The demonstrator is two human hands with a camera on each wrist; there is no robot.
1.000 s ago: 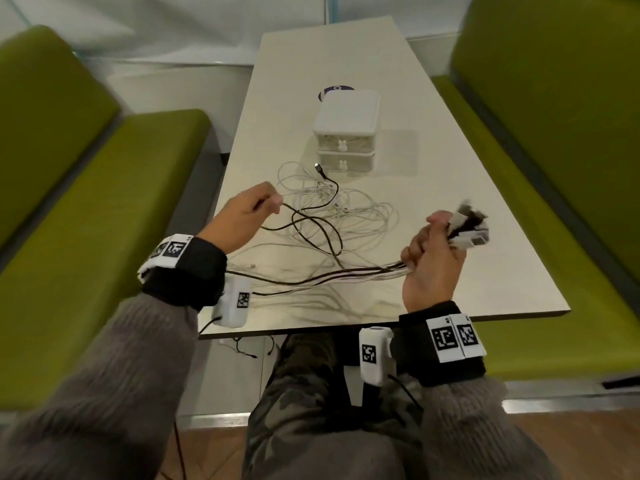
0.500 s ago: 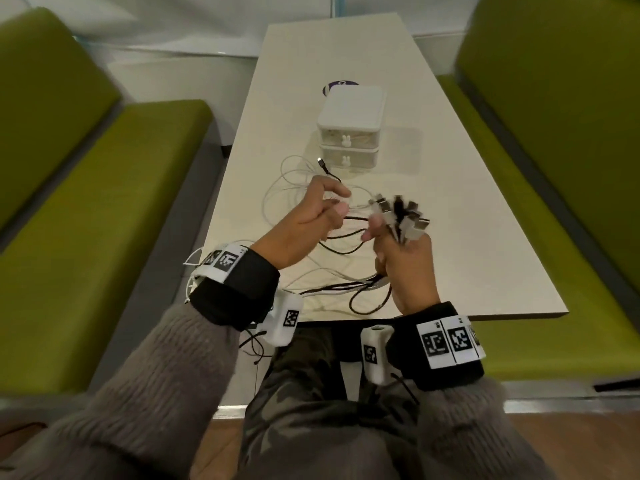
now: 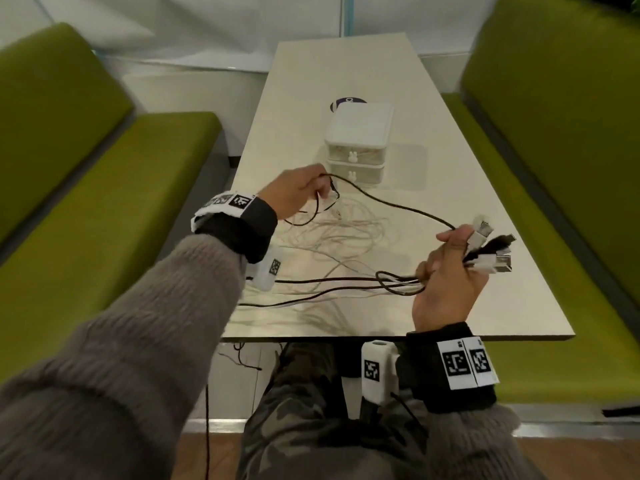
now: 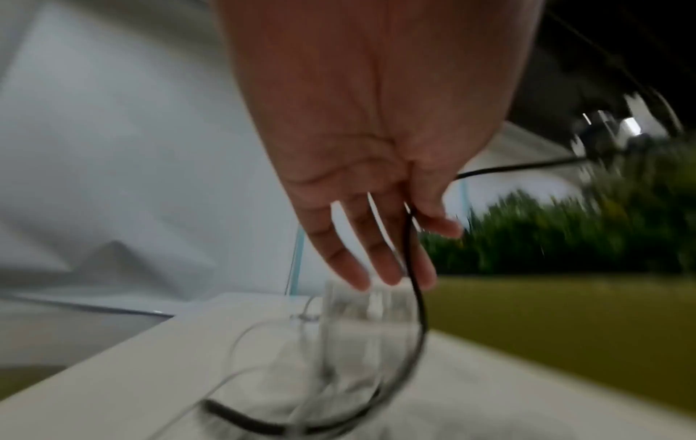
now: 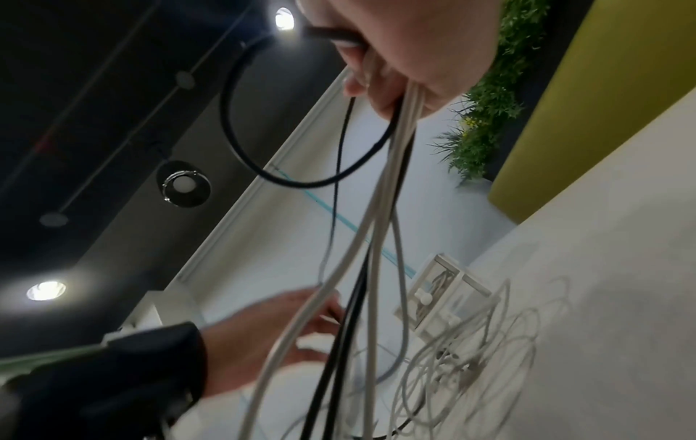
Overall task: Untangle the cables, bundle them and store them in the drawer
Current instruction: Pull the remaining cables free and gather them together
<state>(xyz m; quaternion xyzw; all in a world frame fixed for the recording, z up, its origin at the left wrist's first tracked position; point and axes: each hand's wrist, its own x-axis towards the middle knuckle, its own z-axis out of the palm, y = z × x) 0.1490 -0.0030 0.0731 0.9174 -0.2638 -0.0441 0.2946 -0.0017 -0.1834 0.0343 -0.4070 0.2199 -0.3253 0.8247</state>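
Benches (image 3: 114,188) flank table (image 3: 485,237); loose cables (image 3: 332,233) sprawl before drawer unit (image 3: 358,140).

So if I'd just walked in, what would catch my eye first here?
Probably the right hand, raised over the table's near edge and gripping a fistful of black and white cable plugs. A black cable runs from it across to the left hand, above a loose white cable tangle. Behind stands a small white drawer box.
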